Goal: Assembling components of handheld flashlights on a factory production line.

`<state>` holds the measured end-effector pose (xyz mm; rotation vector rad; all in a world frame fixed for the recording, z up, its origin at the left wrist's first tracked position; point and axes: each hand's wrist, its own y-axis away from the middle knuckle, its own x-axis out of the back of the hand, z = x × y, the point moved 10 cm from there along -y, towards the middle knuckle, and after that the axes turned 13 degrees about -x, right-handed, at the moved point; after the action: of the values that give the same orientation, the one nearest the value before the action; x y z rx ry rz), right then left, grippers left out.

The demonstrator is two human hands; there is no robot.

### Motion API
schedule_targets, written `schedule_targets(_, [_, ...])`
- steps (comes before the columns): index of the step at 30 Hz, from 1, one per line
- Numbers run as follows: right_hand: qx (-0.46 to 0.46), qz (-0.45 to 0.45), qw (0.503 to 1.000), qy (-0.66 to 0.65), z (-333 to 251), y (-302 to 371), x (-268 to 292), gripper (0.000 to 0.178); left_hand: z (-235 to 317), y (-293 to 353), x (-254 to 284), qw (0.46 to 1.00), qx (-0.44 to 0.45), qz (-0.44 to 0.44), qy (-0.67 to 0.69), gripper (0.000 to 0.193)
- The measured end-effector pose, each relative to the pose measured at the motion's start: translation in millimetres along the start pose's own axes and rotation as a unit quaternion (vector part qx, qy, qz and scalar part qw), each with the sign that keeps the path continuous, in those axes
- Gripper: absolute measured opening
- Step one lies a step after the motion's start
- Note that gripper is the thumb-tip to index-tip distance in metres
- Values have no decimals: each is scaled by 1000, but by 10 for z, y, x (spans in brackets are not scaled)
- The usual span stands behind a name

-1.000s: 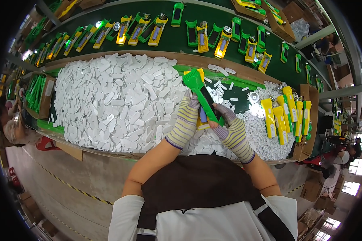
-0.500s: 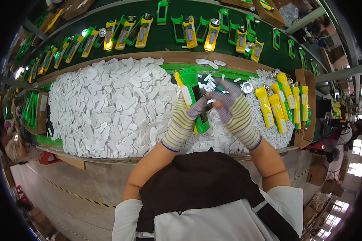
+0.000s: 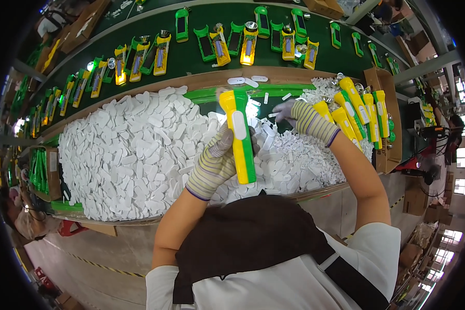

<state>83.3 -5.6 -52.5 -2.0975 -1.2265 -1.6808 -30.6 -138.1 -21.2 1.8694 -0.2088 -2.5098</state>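
Note:
My left hand [image 3: 221,150], in a striped glove with bare fingertips, is wrapped round a yellow-and-green flashlight [image 3: 241,139]. The flashlight stands nearly lengthwise in view, its wide head away from me. A white oblong strip [image 3: 239,125] sits on its side at the seam. To the right, my right hand [image 3: 294,113], gloved alike, is over the small white parts. Its thumb and fingers close around what looks like a small white plastic piece [image 3: 273,115], partly hidden. Beneath both hands lie loose white pieces [image 3: 281,170].
A heap of white oblong plastic strips [image 3: 124,150] covers the left of the worktop. Several yellow-and-green flashlights [image 3: 354,95] lie at right by a cardboard box wall [image 3: 392,139]. Beyond a cardboard edge, a green conveyor belt [image 3: 191,67] carries opened flashlights. Green parts fill a box [image 3: 52,175] far left.
The flashlight in my left hand has been turned so its yellow side and white strip show. My right hand has left the flashlight and moved right to the small white parts. The view has shifted.

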Motion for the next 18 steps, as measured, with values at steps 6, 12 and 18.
schedule_targets(6, [-62, -48, 995, 62, -160, 37, -351, 14, 101, 16, -43, 992, -35, -24, -122, 61])
schedule_targets(12, [-66, 191, 904, -377, -506, 432, 454, 18, 301, -62, -71, 939, -146, 10, -312, 43])
schedule_targets(18, [45, 102, 679, -725, -1065, 418, 308, 12, 227, -189, -184, 925, -178, -35, -332, 59])
